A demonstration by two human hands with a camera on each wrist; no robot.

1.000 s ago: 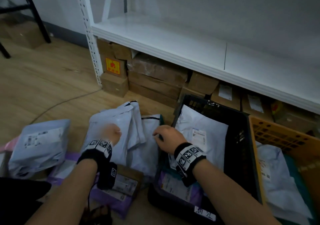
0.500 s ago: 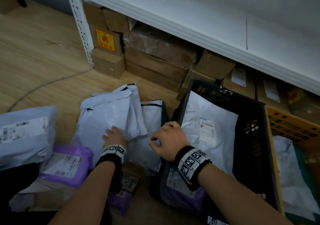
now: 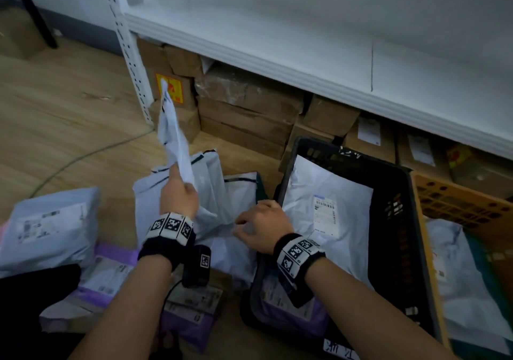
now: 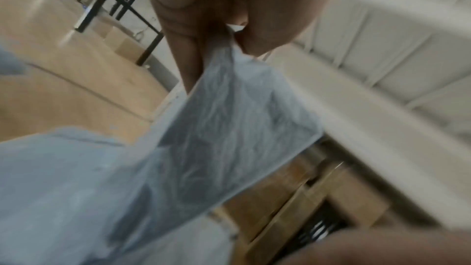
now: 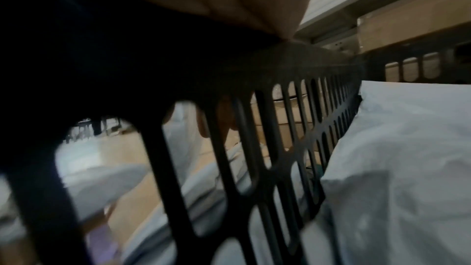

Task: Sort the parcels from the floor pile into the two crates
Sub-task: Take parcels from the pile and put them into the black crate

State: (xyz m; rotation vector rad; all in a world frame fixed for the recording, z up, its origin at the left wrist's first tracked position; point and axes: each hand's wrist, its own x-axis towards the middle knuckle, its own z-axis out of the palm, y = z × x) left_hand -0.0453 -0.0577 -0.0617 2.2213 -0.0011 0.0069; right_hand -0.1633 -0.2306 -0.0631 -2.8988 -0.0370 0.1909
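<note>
Currently mid-pick: left hand [image 3: 179, 198] has its fingers [image 4: 190, 51] pinching a thin white mailer [image 3: 175, 140], raised edge-on above the floor pile [image 3: 222, 193]. Right hand [image 3: 261, 225] rests over the pile by the black crate [image 3: 399, 220] rim, fingers loosely curled, grasping nothing visible. Next, I judge: choose a crate. Black crate holds white and purple parcels; orange crate [image 3: 458, 201] holds a white one.

Dim room: wooden floor [image 3: 55, 115], white shelving [image 3: 277, 40], seemingly cardboard boxes [image 3: 244, 109] stacked beneath.
</note>
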